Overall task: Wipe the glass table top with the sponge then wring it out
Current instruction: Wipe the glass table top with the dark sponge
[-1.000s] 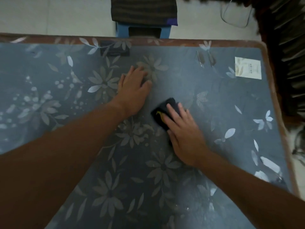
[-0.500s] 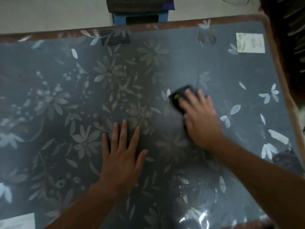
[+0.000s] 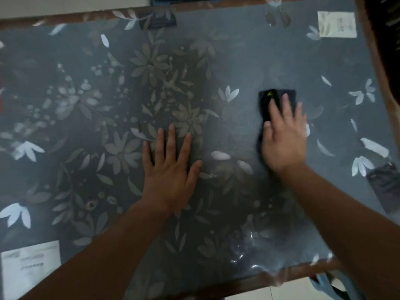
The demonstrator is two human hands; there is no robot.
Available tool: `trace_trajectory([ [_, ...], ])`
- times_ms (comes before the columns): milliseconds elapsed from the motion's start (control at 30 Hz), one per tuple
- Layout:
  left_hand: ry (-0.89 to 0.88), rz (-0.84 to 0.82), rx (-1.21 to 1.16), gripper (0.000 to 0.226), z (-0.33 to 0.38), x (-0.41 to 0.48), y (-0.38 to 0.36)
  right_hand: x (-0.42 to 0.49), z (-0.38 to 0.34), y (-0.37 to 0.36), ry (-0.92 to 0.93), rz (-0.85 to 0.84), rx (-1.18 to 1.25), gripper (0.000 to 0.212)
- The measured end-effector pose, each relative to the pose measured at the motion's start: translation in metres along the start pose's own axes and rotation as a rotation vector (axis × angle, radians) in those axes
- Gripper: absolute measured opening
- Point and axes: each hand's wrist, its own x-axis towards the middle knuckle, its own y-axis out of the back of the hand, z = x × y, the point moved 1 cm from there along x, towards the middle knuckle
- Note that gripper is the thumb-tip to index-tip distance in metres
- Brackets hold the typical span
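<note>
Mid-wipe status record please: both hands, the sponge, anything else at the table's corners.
left hand: flat on glass table top, fingers spread, holding nothing
right hand: straight fingers pressing sponge onto the glass
sponge: dark, right half of table, partly under the hand
pale card: far right corner
white sheet: near left corner
wringing: not yet done

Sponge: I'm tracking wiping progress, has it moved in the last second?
Yes. The sponge under the right hand slid rightward, away from the white petals, toward the pale card.
</note>
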Motion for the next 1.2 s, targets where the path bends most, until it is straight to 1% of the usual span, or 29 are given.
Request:
trace_trajectory([
  [33,0.002,-0.001,0.000,0.070,0.000,0.000,-0.001,-0.026,-0.013,-0.008,0.075,-0.005,-0.047,0.057],
  [67,0.005,0.007,0.002,0.071,0.000,0.000,-0.002,-0.059,-0.025,-0.014,0.240,-0.058,-0.101,0.057],
  [133,0.007,0.038,0.013,0.072,0.001,0.001,-0.003,-0.119,-0.033,-0.016,0.615,-0.206,-0.101,0.056],
  [200,0.008,0.051,0.016,0.071,0.001,0.000,-0.004,-0.123,-0.010,-0.007,0.829,-0.260,-0.146,0.057],
  [233,0.008,0.056,0.013,0.072,0.001,-0.001,-0.005,-0.107,0.008,-0.005,0.809,-0.207,-0.200,0.058],
  [267,0.006,0.063,0.007,0.072,0.001,-0.002,-0.005,-0.085,0.027,-0.002,0.658,-0.155,-0.189,0.059],
  [333,0.004,0.082,-0.022,0.073,0.001,-0.002,-0.004,-0.038,0.057,0.011,0.231,-0.028,-0.105,0.058],
  [367,0.004,0.098,-0.046,0.074,0.001,-0.003,-0.002,-0.030,0.058,0.015,0.072,-0.019,-0.037,0.059],
  [400,0.003,0.117,-0.066,0.073,0.003,-0.006,0.000,-0.037,0.047,0.014,0.012,-0.017,-0.009,0.061],
  [433,-0.002,0.139,-0.076,0.072,0.005,-0.012,0.002,-0.059,0.035,0.008,0.051,-0.015,-0.038,0.061],
  [500,-0.015,0.186,-0.063,0.067,0.011,-0.032,0.003,-0.123,0.009,-0.003,0.378,-0.095,-0.085,0.060],
  [533,-0.016,0.199,-0.048,0.064,0.014,-0.045,0.001,-0.155,0.003,-0.003,0.554,-0.181,-0.081,0.059],
  [567,-0.013,0.199,-0.029,0.062,0.016,-0.061,-0.001,-0.175,0.005,-0.001,0.682,-0.263,-0.094,0.058],
  [600,-0.004,0.183,-0.009,0.061,0.016,-0.077,-0.005,-0.176,0.014,0.001,0.772,-0.296,-0.115,0.057],
  [633,0.012,0.154,0.010,0.063,0.015,-0.091,-0.008,-0.163,0.024,0.003,0.770,-0.264,-0.134,0.057],
  [667,0.034,0.117,0.028,0.066,0.012,-0.103,-0.012,-0.144,0.035,0.004,0.653,-0.215,-0.128,0.057],
  [733,0.062,0.040,0.041,0.073,0.002,-0.116,-0.023,-0.104,0.044,0.010,0.287,-0.123,-0.052,0.059],
  [767,0.063,0.005,0.035,0.077,-0.003,-0.117,-0.029,-0.098,0.038,0.011,0.130,-0.120,0.000,0.060],
  [800,0.062,-0.023,0.031,0.079,-0.006,-0.118,-0.033,-0.107,0.023,0.008,0.070,-0.099,0.002,0.060],
  [833,0.063,-0.046,0.032,0.080,-0.008,-0.116,-0.037,-0.127,0.010,0.001,0.107,-0.077,-0.035,0.060],
  [867,0.067,-0.068,0.038,0.081,-0.009,-0.112,-0.037,-0.154,-0.003,-0.006,0.254,-0.087,-0.069,0.060],
  [900,0.072,-0.093,0.045,0.082,-0.010,-0.111,-0.037,-0.185,-0.013,-0.010,0.456,-0.129,-0.081,0.059],
  [933,0.072,-0.116,0.050,0.083,-0.010,-0.111,-0.037,-0.214,-0.017,-0.009,0.647,-0.214,-0.074,0.059],
  [967,0.069,-0.130,0.049,0.083,-0.011,-0.111,-0.036,-0.230,-0.014,-0.006,0.782,-0.297,-0.092,0.058],
  [1000,0.066,-0.134,0.042,0.083,-0.011,-0.111,-0.034,-0.228,-0.006,-0.003,0.876,-0.314,-0.122,0.058],
  [1033,0.062,-0.137,0.031,0.083,-0.011,-0.112,-0.033,-0.216,0.005,-0.001,0.864,-0.271,-0.159,0.057],
  [1067,0.058,-0.139,0.021,0.082,-0.011,-0.112,-0.033,-0.200,0.016,0.000,0.734,-0.228,-0.162,0.056],
  [1167,0.045,-0.130,0.008,0.079,-0.011,-0.114,-0.033,-0.171,0.028,0.008,0.133,-0.145,-0.023,0.057],
  [1200,0.041,-0.123,0.008,0.079,-0.011,-0.113,-0.033,-0.182,0.016,0.006,0.050,-0.102,-0.025,0.058],
])
